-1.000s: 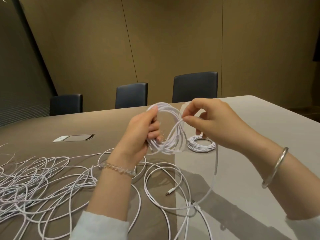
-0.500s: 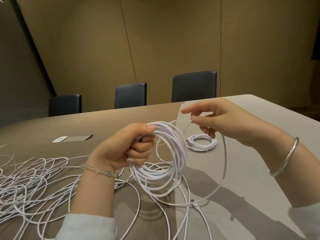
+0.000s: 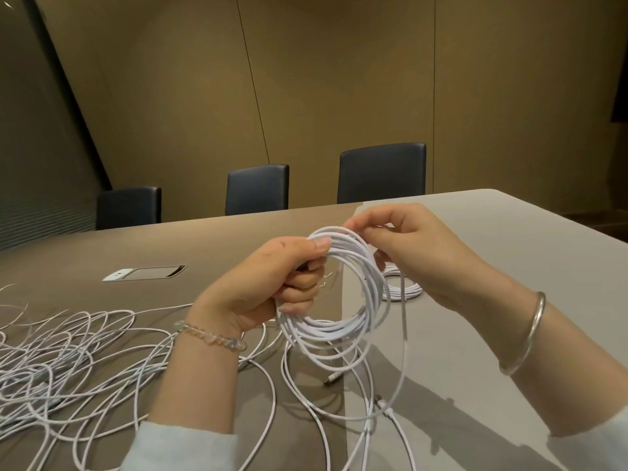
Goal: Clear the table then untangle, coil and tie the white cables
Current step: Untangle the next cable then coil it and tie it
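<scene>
Both hands [image 3: 258, 283] back on coil [image 3: 343, 321]

- Left hand [image 3: 258, 287]: beaded bracelet [image 3: 210, 338] of pale translucent stones at wrist; light grey-blue sleeve [image 3: 176, 447].
- Right hand [image 3: 414, 253]: plain silver bangle [image 3: 525, 334]; matching pale sleeve [image 3: 591, 426].

I observe the left hand [image 3: 272, 287] gripping a coil of white cable [image 3: 339, 300] held above the table [image 3: 492, 232], thumb on top of the loops. The right hand [image 3: 407, 246] pinches the coil's upper edge. A strand hangs from the right hand down to the tabletop. A tangle of loose white cables [image 3: 68, 362] lies to the left. A finished coil [image 3: 404, 287] rests just behind the hands. Three dark chairs [image 3: 382, 173] stand along the far edge.
</scene>
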{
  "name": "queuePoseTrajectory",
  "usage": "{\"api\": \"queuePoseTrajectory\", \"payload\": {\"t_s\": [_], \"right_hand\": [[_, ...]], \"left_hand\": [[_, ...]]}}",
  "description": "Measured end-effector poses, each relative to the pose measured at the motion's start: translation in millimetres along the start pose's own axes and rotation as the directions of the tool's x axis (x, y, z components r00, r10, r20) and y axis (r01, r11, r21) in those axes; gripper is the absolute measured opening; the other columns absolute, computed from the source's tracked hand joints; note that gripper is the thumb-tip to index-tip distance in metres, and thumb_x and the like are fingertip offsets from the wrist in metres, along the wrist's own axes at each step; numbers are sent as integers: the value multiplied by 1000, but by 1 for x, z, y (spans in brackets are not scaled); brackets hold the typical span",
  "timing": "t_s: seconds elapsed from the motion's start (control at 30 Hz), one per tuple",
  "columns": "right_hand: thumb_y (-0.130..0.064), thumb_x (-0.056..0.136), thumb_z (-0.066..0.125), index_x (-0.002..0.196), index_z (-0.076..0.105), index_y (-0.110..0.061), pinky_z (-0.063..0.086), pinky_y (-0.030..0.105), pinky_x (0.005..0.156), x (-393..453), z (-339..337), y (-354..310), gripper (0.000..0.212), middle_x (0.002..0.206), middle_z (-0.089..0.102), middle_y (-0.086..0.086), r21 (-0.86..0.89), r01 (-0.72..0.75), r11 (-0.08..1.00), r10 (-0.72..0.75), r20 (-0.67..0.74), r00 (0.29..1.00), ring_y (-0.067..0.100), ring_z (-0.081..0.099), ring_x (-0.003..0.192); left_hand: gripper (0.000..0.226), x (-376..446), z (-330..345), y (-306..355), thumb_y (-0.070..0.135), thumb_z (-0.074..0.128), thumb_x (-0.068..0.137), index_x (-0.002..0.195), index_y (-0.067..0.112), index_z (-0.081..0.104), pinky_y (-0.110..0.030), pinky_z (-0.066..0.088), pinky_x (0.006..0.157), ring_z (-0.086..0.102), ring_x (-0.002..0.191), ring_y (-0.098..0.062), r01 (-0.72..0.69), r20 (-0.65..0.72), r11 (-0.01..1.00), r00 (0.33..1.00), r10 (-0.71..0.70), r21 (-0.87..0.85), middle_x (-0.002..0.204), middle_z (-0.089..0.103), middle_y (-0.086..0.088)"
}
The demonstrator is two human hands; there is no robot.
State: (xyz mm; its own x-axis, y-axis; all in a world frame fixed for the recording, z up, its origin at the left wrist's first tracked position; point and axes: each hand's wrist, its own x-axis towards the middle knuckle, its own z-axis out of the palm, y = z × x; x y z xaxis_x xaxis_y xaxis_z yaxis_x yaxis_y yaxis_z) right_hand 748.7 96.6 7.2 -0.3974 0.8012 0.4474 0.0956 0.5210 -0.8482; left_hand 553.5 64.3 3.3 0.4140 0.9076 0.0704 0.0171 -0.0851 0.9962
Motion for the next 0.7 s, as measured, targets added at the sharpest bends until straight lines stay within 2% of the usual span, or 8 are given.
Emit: {"api": "queuePoseTrajectory", "payload": {"t_s": [0.1, 0.17, 0.23, 0.3, 0.33, 0.43, 0.57, 0.7], "right_hand": [[-1, 92, 51, 76, 77, -16, 57, 19, 70, 0, 2, 1, 34, 75, 72, -3, 104, 9, 995, -4, -47, 999, 10, 68, 74], [-9, 90, 58, 71, 77, -14, 57, 21, 70, 0, 4, 1, 28, 73, 72, 3, 164, 15, 986, -4, -69, 998, 14, 69, 72], [-21, 86, 69, 72, 77, -11, 58, 27, 76, 0, 6, 4, 19, 72, 72, 6, 167, 25, 986, -6, -114, 993, 18, 70, 73], [-23, 81, 74, 79, 75, -9, 56, 31, 82, 0, 6, 7, 14, 75, 74, 6, 172, 34, 984, -5, -168, 986, 20, 72, 79], [-18, 81, 75, 89, 73, -8, 57, 31, 82, 0, 5, 7, 14, 79, 74, 6, 208, 37, 977, 2, -183, 983, 20, 73, 81], [1, 83, 70, 115, 60, -7, 59, 27, 74, 1, -2, 4, 34, 92, 73, 17, 456, 20, 890, 57, -155, 986, 27, 73, 87], [6, 86, 63, 117, 59, -4, 58, 25, 69, 2, -6, 3, 33, 98, 70, 23, 612, -15, 790, 114, -123, 986, 29, 73, 87], [6, 83, 63, 114, 60, -5, 58, 27, 67, 4, -5, 4, 33, 91, 70, 21, 698, -70, 713, 147, -51, 988, 30, 73, 86]], "left_hand": [[36, -1, 3, 1, 32, 55, 92, 60, 19, 47, -17, 30, 37, 23, 38, -7, 3, 30, 999, 1000, -4, 53, 51, 26, 5], [34, -1, 4, 1, 32, 55, 92, 63, 17, 47, -17, 31, 38, 24, 40, -8, 3, 35, 994, 999, -7, 108, 53, 27, 3], [31, -1, 6, 0, 32, 56, 92, 72, 10, 47, -18, 31, 39, 25, 43, -10, -1, 37, 983, 999, -6, 186, 57, 27, 1], [29, 0, 7, -1, 33, 57, 92, 77, 10, 47, -18, 30, 40, 24, 45, -11, -5, 41, 973, 999, -4, 231, 58, 26, 0], [30, 1, 6, -2, 33, 57, 92, 73, 12, 47, -18, 30, 40, 24, 45, -11, -6, 38, 973, 999, -2, 229, 58, 26, 1], [33, -1, 2, -2, 32, 55, 93, 62, 21, 49, -17, 31, 40, 25, 43, -9, -9, 38, 981, 999, 1, 195, 55, 29, 4], [33, -5, -5, -2, 32, 55, 93, 63, 19, 49, -17, 31, 40, 25, 42, -8, 0, 41, 989, 999, -6, 146, 54, 29, 4], [28, -7, -5, -2, 31, 58, 91, 70, 14, 51, -20, 23, 42, 21, 46, -13, 33, 29, 972, 999, -40, 233, 60, 23, -5]]}}
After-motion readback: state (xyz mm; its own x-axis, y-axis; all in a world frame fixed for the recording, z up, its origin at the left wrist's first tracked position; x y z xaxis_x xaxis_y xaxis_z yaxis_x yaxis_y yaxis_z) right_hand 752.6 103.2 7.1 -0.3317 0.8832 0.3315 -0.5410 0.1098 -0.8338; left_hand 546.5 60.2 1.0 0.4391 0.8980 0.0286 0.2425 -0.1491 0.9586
